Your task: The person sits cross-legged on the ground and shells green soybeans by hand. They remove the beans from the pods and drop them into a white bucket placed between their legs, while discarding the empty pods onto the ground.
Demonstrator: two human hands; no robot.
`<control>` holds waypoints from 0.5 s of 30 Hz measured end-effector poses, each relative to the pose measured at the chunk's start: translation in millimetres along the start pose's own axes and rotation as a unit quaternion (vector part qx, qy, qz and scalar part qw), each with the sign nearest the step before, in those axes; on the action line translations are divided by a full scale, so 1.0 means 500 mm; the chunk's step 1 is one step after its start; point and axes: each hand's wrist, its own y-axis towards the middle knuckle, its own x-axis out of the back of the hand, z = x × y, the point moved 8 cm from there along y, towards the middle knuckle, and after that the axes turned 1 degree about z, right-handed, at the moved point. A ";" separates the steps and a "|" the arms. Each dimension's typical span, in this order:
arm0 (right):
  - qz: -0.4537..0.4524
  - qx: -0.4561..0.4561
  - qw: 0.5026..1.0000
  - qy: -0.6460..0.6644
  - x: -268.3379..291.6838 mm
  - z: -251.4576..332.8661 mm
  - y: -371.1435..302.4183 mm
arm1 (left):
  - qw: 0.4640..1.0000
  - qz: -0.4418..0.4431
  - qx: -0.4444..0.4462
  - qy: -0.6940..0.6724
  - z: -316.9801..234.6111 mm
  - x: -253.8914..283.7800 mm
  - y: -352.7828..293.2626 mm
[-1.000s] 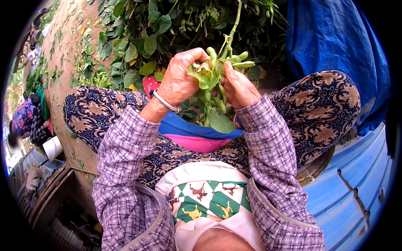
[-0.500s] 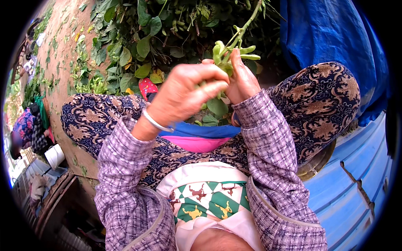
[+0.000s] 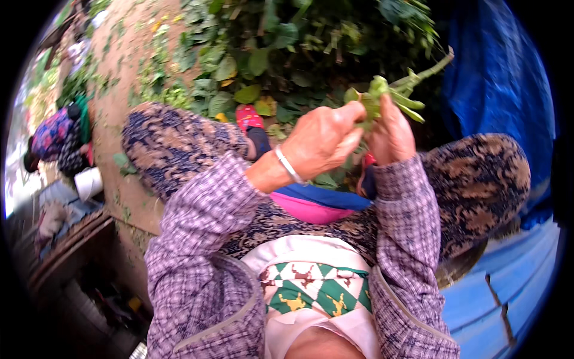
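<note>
A green bean stem carrying plump bean pods slants up to the right, in front of my chest. Its lower part sits in my right hand, thumb up and fingers closed round it. Close beside it on the left, my left hand, with a silver bangle at the wrist, has its fingers curled and pressed against the pods at the stem's left end. Those fingertips are partly hidden and slightly blurred.
Beyond my hands lies a big heap of leafy bean plants. A blue tarp hangs at the right, above blue sheeting. Between my legs is a blue and pink cloth. A person and a white bucket are at far left.
The view has shifted, and both hands appear farther right. The stem has swung from pointing upward to slanting right, its end now showing. My left hand has moved in against the pods.
</note>
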 end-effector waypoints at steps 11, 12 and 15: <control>0.112 0.045 0.985 -0.122 -0.028 0.015 -0.013 | 0.851 0.051 0.208 -0.479 0.055 0.019 0.008; 0.111 0.045 0.984 -0.132 -0.025 0.014 -0.013 | 0.841 0.054 0.203 -0.499 0.055 0.018 0.010; 0.107 0.067 0.979 -0.161 -0.018 0.016 -0.009 | 0.805 0.063 0.189 -0.558 0.065 -0.002 0.013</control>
